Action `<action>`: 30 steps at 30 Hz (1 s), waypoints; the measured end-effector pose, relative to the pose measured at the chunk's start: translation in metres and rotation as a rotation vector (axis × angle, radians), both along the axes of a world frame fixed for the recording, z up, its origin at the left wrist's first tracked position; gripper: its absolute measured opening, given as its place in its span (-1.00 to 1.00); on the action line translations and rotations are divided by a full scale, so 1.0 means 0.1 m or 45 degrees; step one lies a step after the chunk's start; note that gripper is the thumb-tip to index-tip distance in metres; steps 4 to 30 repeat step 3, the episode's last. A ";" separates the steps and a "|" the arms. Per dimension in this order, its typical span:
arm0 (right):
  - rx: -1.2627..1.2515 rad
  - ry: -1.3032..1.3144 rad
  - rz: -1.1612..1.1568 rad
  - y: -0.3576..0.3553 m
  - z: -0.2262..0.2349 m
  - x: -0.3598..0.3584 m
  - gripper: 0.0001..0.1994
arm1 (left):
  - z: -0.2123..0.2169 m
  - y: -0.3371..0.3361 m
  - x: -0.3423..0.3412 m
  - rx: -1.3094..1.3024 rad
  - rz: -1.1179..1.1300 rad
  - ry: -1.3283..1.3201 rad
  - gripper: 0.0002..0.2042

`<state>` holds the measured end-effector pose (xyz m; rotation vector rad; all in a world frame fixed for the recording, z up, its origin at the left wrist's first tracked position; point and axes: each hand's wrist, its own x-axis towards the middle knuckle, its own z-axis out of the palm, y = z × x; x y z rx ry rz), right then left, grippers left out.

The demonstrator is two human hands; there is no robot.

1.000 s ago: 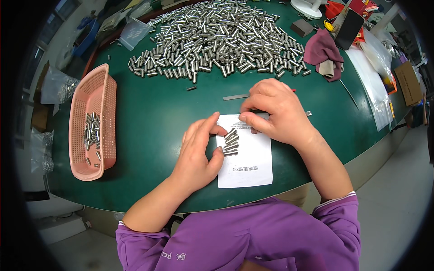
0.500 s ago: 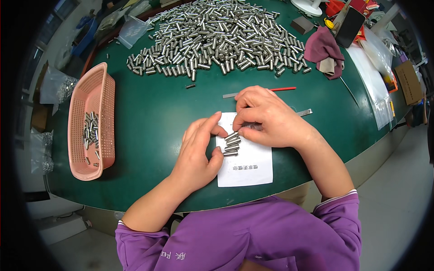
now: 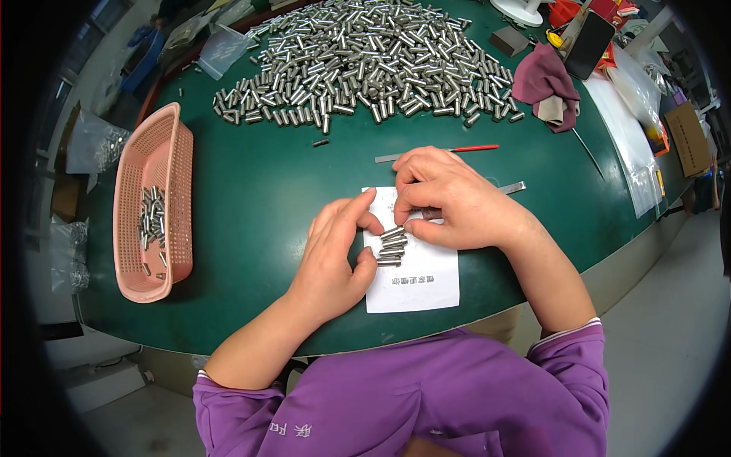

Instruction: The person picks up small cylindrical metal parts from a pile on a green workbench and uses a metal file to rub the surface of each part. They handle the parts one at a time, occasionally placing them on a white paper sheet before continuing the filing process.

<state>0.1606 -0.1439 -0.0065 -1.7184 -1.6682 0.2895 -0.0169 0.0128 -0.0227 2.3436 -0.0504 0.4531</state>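
Several short metal pins (image 3: pixel 391 249) lie side by side in a slanted row on a white sheet of paper (image 3: pixel 422 297). At the right end of the topmost pin, my right hand (image 3: pixel 449 199) is closed, thumb and index finger pinching it. My left hand (image 3: pixel 333 255) rests to the left of the row, its thumb and index finger apart beside the pins' left ends. Part of the paper's upper area, and something dark on it, are hidden under my right hand.
A large heap of metal pins (image 3: pixel 381 65) covers the far side of the green table (image 3: pixel 251 228). A pink plastic basket (image 3: pixel 183 251) with some pins stands left. Beyond my right hand lie a red-handled tool (image 3: pixel 476 148) and a flat metal strip (image 3: pixel 515 187). A maroon cloth (image 3: pixel 542 80) lies far right.
Both hands stay almost in place. The right fingertips and the topmost pin have shifted very slightly.
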 end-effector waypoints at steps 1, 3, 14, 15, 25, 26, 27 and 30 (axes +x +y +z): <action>-0.004 0.001 0.007 0.00 0.00 0.00 -0.91 | 0.00 0.00 0.00 0.000 -0.003 0.001 -0.25; -0.010 0.004 0.020 0.00 0.00 0.01 -0.91 | 0.00 0.00 0.00 0.000 -0.006 0.003 -0.25; -0.010 0.004 0.020 0.00 0.00 0.01 -0.91 | 0.00 0.00 0.00 0.000 -0.006 0.003 -0.25; -0.010 0.004 0.020 0.00 0.00 0.01 -0.91 | 0.00 0.00 0.00 0.000 -0.006 0.003 -0.25; -0.010 0.004 0.020 0.00 0.00 0.01 -0.91 | 0.00 0.00 0.00 0.000 -0.006 0.003 -0.25; -0.010 0.004 0.020 0.00 0.00 0.01 -0.91 | 0.00 0.00 0.00 0.000 -0.006 0.003 -0.25; -0.010 0.004 0.020 0.00 0.00 0.01 -0.91 | 0.00 0.00 0.00 0.000 -0.006 0.003 -0.25; -0.010 0.004 0.020 0.00 0.00 0.01 -0.91 | 0.00 0.00 0.00 0.000 -0.006 0.003 -0.25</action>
